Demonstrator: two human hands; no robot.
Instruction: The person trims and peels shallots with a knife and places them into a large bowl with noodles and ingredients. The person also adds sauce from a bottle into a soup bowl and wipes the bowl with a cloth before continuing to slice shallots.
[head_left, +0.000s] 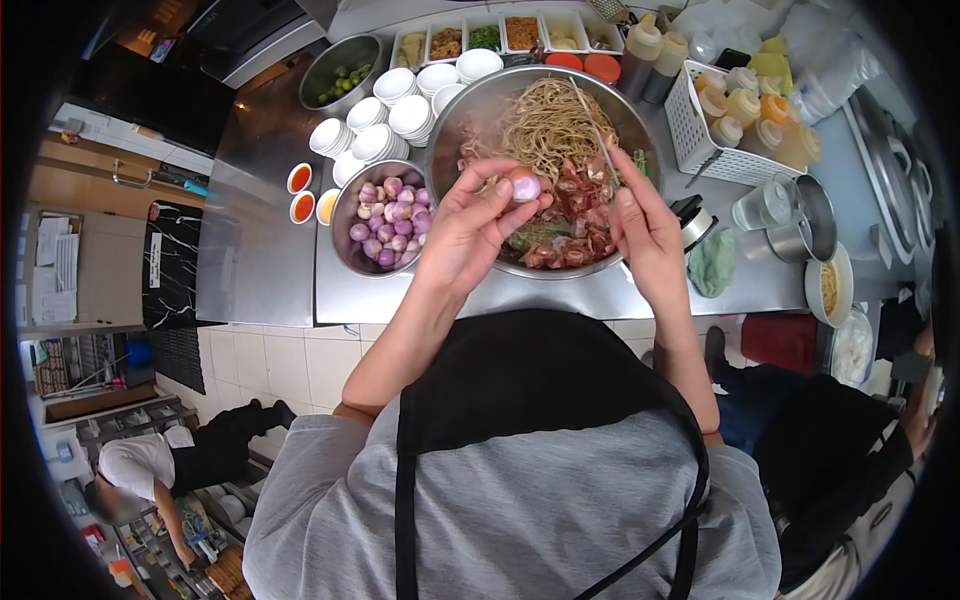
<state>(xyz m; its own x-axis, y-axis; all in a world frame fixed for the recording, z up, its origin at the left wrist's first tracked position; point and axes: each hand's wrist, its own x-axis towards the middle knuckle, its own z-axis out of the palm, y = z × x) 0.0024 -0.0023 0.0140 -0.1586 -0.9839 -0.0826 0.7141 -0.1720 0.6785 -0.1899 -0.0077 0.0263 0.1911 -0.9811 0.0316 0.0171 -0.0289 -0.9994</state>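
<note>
A: "What's around the big bowl (452,122)?"
B: "Small bowl (342,222) of purple onions (388,222) just to its left, tbh. The left hand (465,235) is over the big bowl's near-left side, fingertips clamped on an onion (525,188)."
A: "And the right hand (648,225)?"
B: "Over its right side, pinching a thin stick-like tool (592,115). Green cloth (712,263)'s to its right."
</note>
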